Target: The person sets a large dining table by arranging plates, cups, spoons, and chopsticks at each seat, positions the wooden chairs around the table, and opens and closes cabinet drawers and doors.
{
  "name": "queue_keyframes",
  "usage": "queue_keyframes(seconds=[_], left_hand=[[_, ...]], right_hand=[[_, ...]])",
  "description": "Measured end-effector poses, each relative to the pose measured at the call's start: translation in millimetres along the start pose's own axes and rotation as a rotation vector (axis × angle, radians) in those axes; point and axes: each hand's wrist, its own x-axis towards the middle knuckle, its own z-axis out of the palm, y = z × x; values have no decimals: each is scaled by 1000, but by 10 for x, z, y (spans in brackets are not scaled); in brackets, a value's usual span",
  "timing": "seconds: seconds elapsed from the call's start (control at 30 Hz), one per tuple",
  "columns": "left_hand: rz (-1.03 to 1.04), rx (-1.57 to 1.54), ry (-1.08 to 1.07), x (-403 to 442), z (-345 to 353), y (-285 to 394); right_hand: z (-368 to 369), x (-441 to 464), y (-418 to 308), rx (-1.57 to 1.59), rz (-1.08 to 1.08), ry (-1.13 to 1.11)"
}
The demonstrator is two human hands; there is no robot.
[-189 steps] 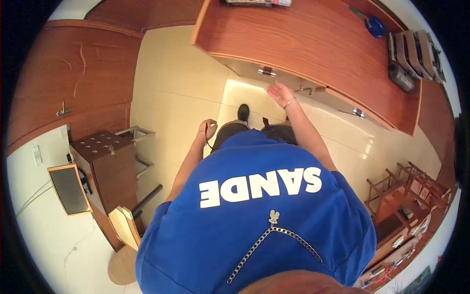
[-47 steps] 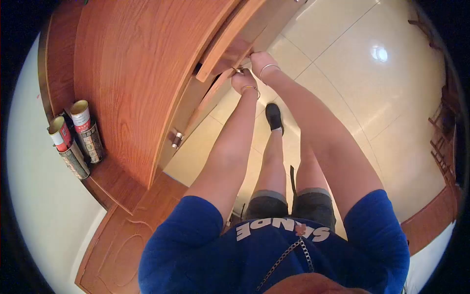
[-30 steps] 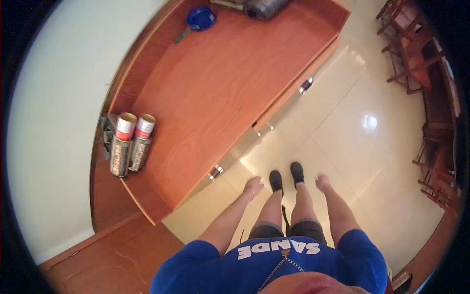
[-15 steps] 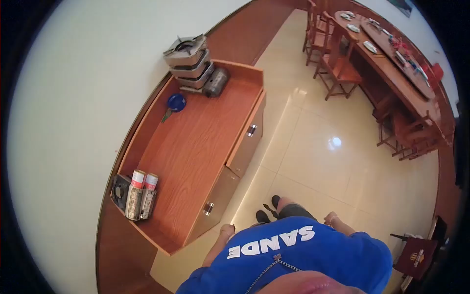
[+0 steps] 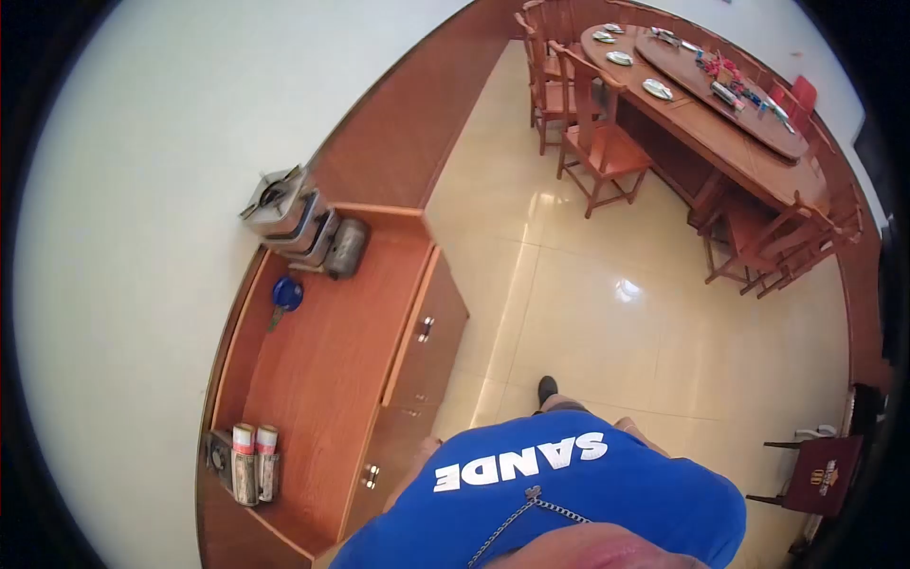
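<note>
My left hand (image 5: 430, 444) hangs at my side near the cabinet's front, mostly hidden behind my blue shirt; its fingers do not show clearly. On my other side, my right hand (image 5: 626, 424) is low over the floor, with only a bit of it and the forearm in sight. Whether either holds anything is not visible. Nearest to my left hand is a wooden cabinet (image 5: 327, 379). Its top bears two gas canisters (image 5: 244, 465) beside a dark portable stove (image 5: 219, 457), a blue round object (image 5: 286, 293), and a stack of portable gas stoves (image 5: 284, 213).
Ahead on the right stands a long wooden dining table (image 5: 682, 119) with plates (image 5: 657, 89) and a raised oval centre. Wooden chairs (image 5: 607, 152) line it. A dark red box-like object (image 5: 820, 474) is at lower right. Shiny tiled floor (image 5: 569, 313) lies between cabinet and table.
My view has moved forward and turned, so the cabinet shifts down and left and the dining table looks nearer. Both hands are now more hidden by my shirt. One shoe shows instead of two.
</note>
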Motion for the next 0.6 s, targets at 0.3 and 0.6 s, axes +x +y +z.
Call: queue_keyframes(seconds=[0.3, 0.6], left_hand=[[168, -102, -7, 1017, -436, 2209], [294, 95, 70, 1414, -987, 3770]], right_hand=[[-1476, 849, -496, 55, 30, 68], [-1924, 2379, -1397, 497, -156, 7]])
